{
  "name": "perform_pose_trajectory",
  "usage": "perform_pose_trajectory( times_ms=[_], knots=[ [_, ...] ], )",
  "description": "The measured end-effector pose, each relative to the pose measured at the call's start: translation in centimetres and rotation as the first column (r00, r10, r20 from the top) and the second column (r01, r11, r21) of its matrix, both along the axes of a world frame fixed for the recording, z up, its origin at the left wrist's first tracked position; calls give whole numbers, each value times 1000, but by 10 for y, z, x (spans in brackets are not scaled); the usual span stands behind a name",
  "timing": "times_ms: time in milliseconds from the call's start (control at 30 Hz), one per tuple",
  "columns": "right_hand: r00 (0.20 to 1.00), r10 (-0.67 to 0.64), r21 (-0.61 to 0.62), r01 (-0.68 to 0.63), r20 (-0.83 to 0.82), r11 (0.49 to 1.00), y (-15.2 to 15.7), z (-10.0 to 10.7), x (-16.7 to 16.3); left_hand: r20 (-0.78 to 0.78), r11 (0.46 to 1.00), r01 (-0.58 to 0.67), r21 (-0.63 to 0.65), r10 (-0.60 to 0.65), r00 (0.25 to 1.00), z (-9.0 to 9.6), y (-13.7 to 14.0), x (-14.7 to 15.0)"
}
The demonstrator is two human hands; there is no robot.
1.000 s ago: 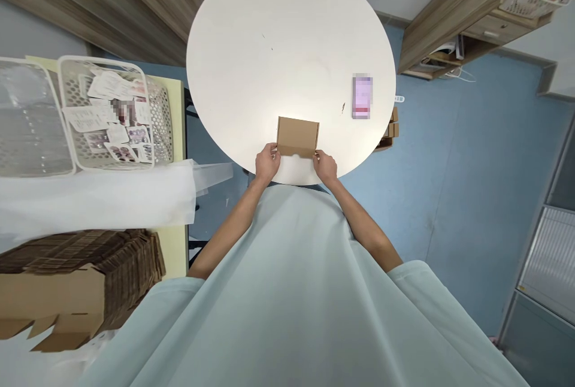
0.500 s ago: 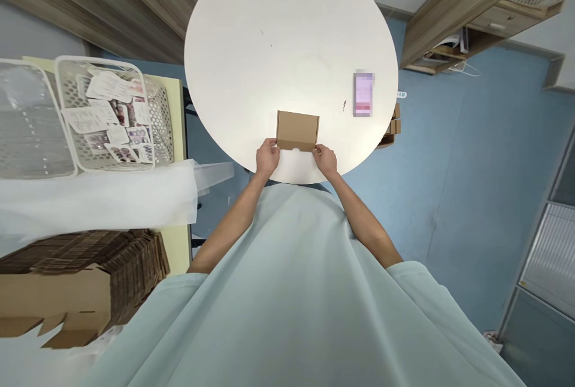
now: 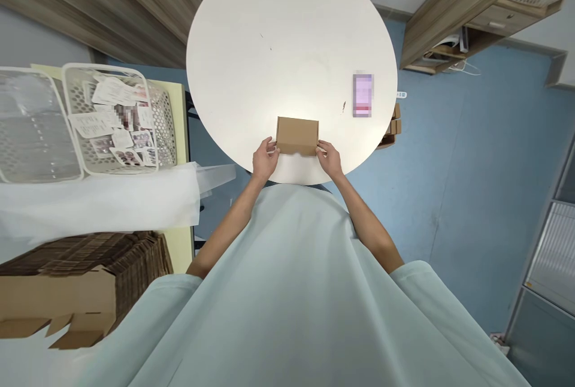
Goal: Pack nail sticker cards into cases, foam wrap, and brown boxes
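1. Has a small brown rectangular cardboard box (image 3: 297, 133) on the near part of a round white table (image 3: 269, 3), a little in from the near edge, with lid seemingly down.
2. Shows the box's long axis running left to right, with the right end turned very slightly nearer.
3. Lies to the far right of the bare left hand (image 3: 265, 159), and to the far left of the bare right hand (image 3: 330, 160).
4. Favours neither hand: sits between both, about equally close to each.
5. Touches the box's near left corner with bent left-hand fingers and thumb; cannot tell firm grasp from light contact.
6. Touches the near right corner with right-hand fingers in mirrored pose; cannot tell grasp from contact here either.
7. Includes, right of the box and farther than the right hand, a flat purple-and-pink rectangular item (image 3: 363, 95), pixelated, with long axis near to far, crosswise to the box.
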State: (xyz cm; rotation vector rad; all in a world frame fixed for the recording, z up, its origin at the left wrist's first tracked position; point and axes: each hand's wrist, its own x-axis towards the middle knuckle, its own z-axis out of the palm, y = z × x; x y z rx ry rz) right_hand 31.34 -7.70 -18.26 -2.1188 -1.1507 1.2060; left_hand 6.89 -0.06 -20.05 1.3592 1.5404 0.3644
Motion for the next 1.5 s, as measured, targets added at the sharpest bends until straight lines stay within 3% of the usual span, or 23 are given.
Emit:
perform_pose_trajectory(
  times_ms=[133, 233, 433, 733, 900, 1267, 1500],
  knots=[
    [998, -58, 59, 59, -21, 997, -11, 21, 7, -6, 998, 15, 53, -14, 1000, 30, -12, -9],
    [994, -99, 43, 100, -42, 994, -15, 29, 12, -4, 999, 7, 35, -7, 1000, 40, -15, -11],
    [989, -127, 7, 128, -74, 992, -12, 20, 16, 75, 1000, -9, -8, 10, 997, 26, -10, -6],
    [992, -52, 68, 60, -117, 996, -16, 8, 17, 97, 994, 107, -7, -106, 990, 8, -1, -7],
    [992, -49, 70, 57, -114, 996, -15, 4, 16, 121, 997, 68, -48, -62, 991, 3, -2, -3],
    [995, -79, 126, 87, -65, 988, -4, 3, 9, 96, 1000, -10, -16, 11, 995, 9, -2, 5],
    [987, -138, -3, 138, -88, 990, -4, 14, 12, 78, 997, -30, -68, 35, 996, 11, -6, 3]
  ],
)
